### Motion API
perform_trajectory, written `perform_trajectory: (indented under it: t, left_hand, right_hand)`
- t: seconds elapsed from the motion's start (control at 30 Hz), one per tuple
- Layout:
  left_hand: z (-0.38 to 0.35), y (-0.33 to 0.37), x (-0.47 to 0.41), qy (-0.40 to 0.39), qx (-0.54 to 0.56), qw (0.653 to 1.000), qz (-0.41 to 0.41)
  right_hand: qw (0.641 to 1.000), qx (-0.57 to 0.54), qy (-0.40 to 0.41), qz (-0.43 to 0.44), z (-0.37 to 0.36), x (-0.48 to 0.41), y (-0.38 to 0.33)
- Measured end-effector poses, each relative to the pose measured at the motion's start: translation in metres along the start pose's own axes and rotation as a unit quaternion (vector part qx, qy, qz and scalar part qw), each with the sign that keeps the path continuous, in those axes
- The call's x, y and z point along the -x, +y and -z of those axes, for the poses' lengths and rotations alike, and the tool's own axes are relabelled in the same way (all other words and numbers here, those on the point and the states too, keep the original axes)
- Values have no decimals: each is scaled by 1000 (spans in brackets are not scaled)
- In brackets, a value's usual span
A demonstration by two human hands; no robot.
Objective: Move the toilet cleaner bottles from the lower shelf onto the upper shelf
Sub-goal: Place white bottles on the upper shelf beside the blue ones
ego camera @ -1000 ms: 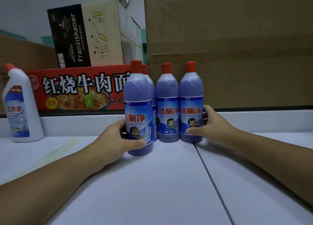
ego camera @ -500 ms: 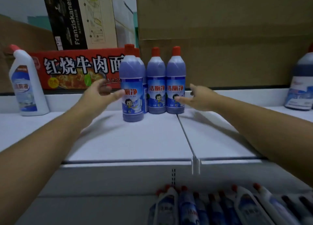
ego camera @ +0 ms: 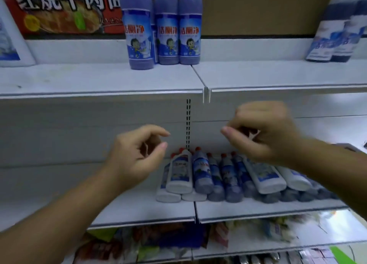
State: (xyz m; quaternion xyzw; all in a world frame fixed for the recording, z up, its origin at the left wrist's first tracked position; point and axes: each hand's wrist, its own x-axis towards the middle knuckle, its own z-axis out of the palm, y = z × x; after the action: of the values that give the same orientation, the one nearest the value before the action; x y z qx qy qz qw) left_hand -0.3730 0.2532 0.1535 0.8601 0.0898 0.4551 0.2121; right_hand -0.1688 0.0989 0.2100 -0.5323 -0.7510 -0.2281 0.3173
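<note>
— Hovering empty, fingers curled loosely: left hand [ego camera: 139,154], right hand [ego camera: 264,136]. Room between shelves?
— Plenty. Bottles [ego camera: 222,176] lie piled on lower shelf [ego camera: 139,210] at 5 o'clock; three stand on upper shelf [ego camera: 79,79], 12 o'clock.

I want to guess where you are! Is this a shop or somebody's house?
Probably a shop. White store shelves hold many of the same cleaner bottles, piled lying down, three more purple bottles stand in a row above, and snack packets fill the shelf below.
</note>
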Motion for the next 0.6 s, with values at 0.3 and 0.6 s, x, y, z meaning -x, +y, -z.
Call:
perform_trajectory:
  t: [0.3, 0.6]
  left_hand:
    - [-91, -111, 21, -213, -53, 886, 409]
    - [-155, -145, 29, -178, 45, 784, 593]
  right_hand:
    - [810, 28, -364, -460, -145, 88, 82]
    - [696, -179, -276, -638, -221, 93, 85]
